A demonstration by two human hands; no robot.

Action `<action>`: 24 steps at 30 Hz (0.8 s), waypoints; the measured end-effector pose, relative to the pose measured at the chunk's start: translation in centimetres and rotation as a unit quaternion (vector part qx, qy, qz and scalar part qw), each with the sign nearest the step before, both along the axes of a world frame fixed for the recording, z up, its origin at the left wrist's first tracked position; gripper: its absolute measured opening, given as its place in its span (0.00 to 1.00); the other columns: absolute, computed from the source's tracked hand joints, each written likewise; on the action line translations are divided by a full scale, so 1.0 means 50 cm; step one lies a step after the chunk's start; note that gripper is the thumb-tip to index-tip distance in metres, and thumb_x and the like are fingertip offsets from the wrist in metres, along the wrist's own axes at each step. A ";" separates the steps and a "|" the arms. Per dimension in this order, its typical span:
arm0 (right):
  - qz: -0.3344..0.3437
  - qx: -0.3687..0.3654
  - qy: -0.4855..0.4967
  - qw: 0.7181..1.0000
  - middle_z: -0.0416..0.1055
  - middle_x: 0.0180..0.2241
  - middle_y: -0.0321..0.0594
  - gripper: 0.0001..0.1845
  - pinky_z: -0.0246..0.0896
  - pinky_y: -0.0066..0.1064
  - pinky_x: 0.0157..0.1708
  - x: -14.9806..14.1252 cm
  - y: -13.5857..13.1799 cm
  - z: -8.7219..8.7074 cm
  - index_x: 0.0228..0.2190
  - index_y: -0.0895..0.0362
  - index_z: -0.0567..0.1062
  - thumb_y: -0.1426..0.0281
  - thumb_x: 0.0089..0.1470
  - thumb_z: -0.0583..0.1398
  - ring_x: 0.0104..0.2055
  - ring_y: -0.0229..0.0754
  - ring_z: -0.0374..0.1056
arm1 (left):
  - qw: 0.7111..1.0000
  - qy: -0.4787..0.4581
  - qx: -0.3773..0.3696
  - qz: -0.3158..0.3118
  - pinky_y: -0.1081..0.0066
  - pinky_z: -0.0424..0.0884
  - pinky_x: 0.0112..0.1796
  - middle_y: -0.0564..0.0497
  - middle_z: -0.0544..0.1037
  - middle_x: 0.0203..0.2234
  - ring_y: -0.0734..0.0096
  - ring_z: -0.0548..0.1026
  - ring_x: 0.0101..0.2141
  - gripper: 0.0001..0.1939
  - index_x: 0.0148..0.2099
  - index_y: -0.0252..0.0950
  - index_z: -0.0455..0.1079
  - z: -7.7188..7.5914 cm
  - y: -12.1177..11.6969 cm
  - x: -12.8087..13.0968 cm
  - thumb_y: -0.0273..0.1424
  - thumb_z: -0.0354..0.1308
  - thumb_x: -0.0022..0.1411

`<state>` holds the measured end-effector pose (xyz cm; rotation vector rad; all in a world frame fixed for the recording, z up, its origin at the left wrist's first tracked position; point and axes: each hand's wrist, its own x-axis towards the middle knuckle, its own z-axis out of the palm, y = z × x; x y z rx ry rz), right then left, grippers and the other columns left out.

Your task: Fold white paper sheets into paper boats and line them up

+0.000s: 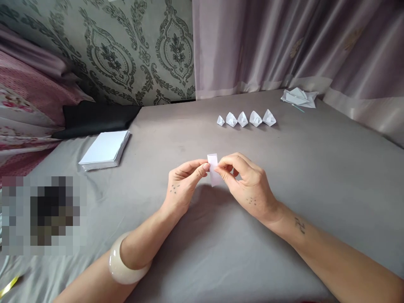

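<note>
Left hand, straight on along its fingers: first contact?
Past the white paper strip that the left hand pinches, most likely the right hand, its fingertips at the strip's other edge. Depth is uncertain from one view.

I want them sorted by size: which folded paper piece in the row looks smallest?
The leftmost folded piece: it looks clearly smaller than the other four.

Head camera: worn on the person's head, facing forward and down over a gray sheet (pixel 221 252).
Left hand (pixel 179 183), right hand (pixel 251 185): viewed from above and behind, at close range, near center frame.
Origami boats (pixel 243 119): seen beyond the hands, at middle distance.
Damask wallpaper (pixel 139 46), mauve curtain (pixel 227 46): faced across the sheet, farthest from the lens.
</note>
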<state>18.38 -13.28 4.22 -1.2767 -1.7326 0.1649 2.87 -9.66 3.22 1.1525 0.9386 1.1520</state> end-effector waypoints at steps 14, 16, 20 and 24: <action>-0.021 0.028 -0.039 0.999 0.74 0.38 0.40 0.15 0.67 0.33 0.39 -0.010 0.000 -0.017 0.47 0.50 0.74 0.74 0.61 0.55 0.39 0.41 0.69 | 0.998 -0.013 -0.058 -0.016 0.74 0.75 0.25 0.48 0.81 0.33 0.65 0.77 0.37 0.11 0.37 0.37 0.80 0.008 -0.010 0.003 0.37 0.67 0.53; -0.016 0.028 -0.036 0.999 0.74 0.37 0.40 0.15 0.67 0.32 0.38 -0.011 0.000 -0.018 0.48 0.50 0.74 0.74 0.61 0.55 0.39 0.40 0.69 | 0.998 -0.011 -0.061 -0.019 0.75 0.75 0.24 0.48 0.81 0.33 0.64 0.77 0.37 0.11 0.37 0.37 0.80 0.006 -0.009 0.003 0.37 0.66 0.53; -0.014 0.041 -0.039 0.998 0.73 0.36 0.40 0.16 0.66 0.32 0.38 -0.014 -0.002 -0.020 0.48 0.52 0.74 0.76 0.60 0.55 0.38 0.39 0.68 | 0.997 -0.033 -0.068 -0.023 0.72 0.77 0.33 0.49 0.81 0.34 0.67 0.78 0.36 0.10 0.38 0.37 0.80 0.001 -0.009 0.004 0.36 0.67 0.54; -0.023 0.072 -0.065 0.995 0.73 0.34 0.39 0.16 0.66 0.31 0.38 -0.014 -0.003 -0.025 0.48 0.52 0.74 0.77 0.59 0.56 0.37 0.39 0.68 | 0.996 -0.060 -0.058 -0.043 0.66 0.76 0.41 0.48 0.81 0.37 0.66 0.78 0.38 0.11 0.40 0.36 0.79 0.005 -0.009 0.003 0.36 0.65 0.57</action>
